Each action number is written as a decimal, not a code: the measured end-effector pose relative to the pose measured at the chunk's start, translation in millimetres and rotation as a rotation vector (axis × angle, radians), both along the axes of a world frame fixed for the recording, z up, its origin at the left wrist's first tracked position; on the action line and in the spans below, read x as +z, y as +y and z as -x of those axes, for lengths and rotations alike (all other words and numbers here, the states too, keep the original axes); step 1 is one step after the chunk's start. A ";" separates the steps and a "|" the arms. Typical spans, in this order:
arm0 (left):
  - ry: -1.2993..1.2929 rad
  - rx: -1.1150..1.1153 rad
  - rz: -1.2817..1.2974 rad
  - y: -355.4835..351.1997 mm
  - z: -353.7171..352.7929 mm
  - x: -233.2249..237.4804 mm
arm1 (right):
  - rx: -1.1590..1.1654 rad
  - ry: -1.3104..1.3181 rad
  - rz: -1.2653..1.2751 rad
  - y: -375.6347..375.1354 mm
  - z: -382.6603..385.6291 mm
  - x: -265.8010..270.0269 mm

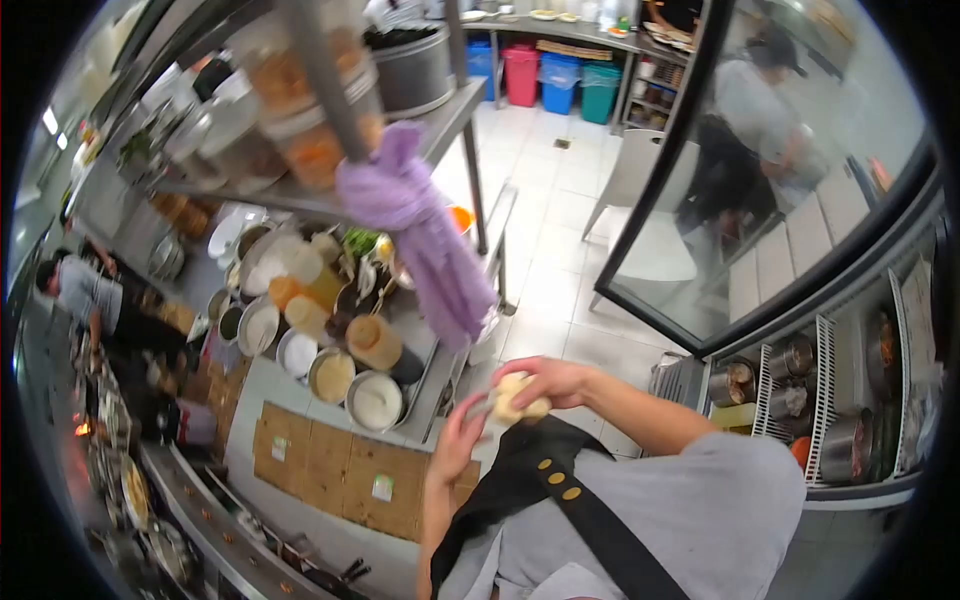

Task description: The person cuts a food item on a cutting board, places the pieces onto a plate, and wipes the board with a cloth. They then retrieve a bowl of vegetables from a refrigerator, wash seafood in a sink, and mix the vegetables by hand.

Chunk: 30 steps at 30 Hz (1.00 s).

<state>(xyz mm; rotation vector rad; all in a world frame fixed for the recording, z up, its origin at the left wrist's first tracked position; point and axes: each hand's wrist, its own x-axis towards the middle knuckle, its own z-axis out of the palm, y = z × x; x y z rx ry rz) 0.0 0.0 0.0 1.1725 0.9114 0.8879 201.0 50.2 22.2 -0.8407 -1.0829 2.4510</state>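
Note:
A pale, lumpy, dough-like piece (518, 399) is held in front of my black apron, near the middle of the view. My right hand (545, 383) is wrapped over it from the right. On its left side, my left hand (466, 428) touches it with the fingertips, slightly blurred. Just above my hands hangs a purple cloth (425, 240) knotted round a shelf post. To the left, a metal counter carries squeeze bottles (374, 343) and round containers of white and cream contents (375, 400).
An open glass fridge door (770, 170) stands at the right, with pots on racks (792, 355) below it. A white chair (645, 240) is behind the door. Another person (90, 295) is by the stoves at left. Cardboard (340, 470) covers some floor.

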 end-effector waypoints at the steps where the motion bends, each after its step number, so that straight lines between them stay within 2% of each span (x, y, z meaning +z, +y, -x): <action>1: 0.004 -0.031 -0.014 9.8 1.7 -0.5 | -0.160 -0.047 0.020 -1.4 -23.9 -1.1; 2: 0.077 -0.165 -0.147 47.0 -13.2 25.9 | -0.279 -0.063 0.053 -4.5 -46.3 -13.9; 3: 0.214 -0.261 -0.342 79.0 -65.0 49.4 | -0.393 -0.036 0.150 -26.7 -93.4 -27.4; 4: 0.297 -0.373 -0.346 119.0 -99.9 77.8 | -0.503 -0.035 0.161 -41.1 -117.0 -40.9; 5: 0.234 -0.320 -0.624 164.5 -142.7 88.9 | -0.615 -0.035 0.148 -49.9 -132.9 -52.0; 6: 0.159 -0.328 -0.608 211.0 -188.0 113.1 | -0.685 0.018 0.146 -62.5 -144.4 -60.4; 8: 0.099 -0.192 -0.685 295.6 -277.5 165.6 | -0.827 0.102 0.178 -94.5 -161.7 -74.3; 10: -0.093 -0.175 -0.548 334.1 -336.2 230.2 | -0.965 0.182 0.199 -117.0 -159.4 -80.3; 11: -0.113 -0.191 -0.557 378.1 -372.0 232.7 | -1.044 0.217 0.198 -131.4 -154.1 -82.5; 12: -0.321 -0.322 -0.519 403.3 -390.3 232.0 | -1.133 0.204 0.209 -146.9 -152.0 -87.5; 13: -0.258 -0.458 -0.469 437.9 -407.1 228.0 | -1.279 0.230 0.209 -164.0 -145.3 -90.4; 14: -0.156 -0.482 -0.476 440.3 -423.7 232.3 | -1.330 0.219 0.237 -179.9 -140.1 -92.4; 15: -0.312 -0.784 -0.285 510.8 -463.5 193.7 | -1.379 0.236 0.273 -194.5 -127.5 -99.7; 16: -0.432 -0.857 -0.090 450.9 -446.5 203.7 | -1.454 0.255 0.255 -201.9 -112.6 -124.2; 17: -0.438 -0.853 -0.039 456.6 -451.0 199.9 | -1.582 0.303 0.257 -210.5 -100.7 -130.8; 19: -0.370 -0.778 -0.165 474.3 -443.5 198.8 | -1.564 0.289 0.289 -200.8 -94.7 -141.1; 21: -0.411 -0.808 -0.340 445.3 -450.0 281.7 | -1.518 0.261 0.189 -175.9 -130.9 -117.9; 22: -0.444 -0.786 -0.408 428.8 -430.9 278.0 | -1.504 0.251 0.152 -169.6 -133.8 -119.2; 23: -0.435 -0.895 -0.554 376.9 -412.2 285.8 | -1.457 0.228 0.124 -164.1 -140.2 -118.4; 24: -0.295 -0.788 -0.582 351.4 -408.0 280.5 | -1.361 0.194 0.129 -158.9 -147.3 -116.0; 25: 0.001 -0.622 -0.839 360.2 -411.7 267.5 | -1.329 0.165 0.083 -152.0 -155.4 -112.6; 26: -0.132 -0.646 -0.885 289.3 -403.7 266.9 | -1.284 0.145 0.036 -142.6 -165.4 -112.3; 27: -0.252 -0.769 -0.768 256.5 -396.1 252.2 | -1.155 0.082 0.078 -144.1 -166.7 -107.3; 29: -0.243 -0.787 -0.883 207.1 -383.6 241.3 | -1.139 0.175 0.081 -127.2 -146.6 -102.2; 30: -0.115 -0.836 -0.919 181.5 -356.4 258.5 | -1.102 0.142 0.086 -112.2 -125.5 -89.9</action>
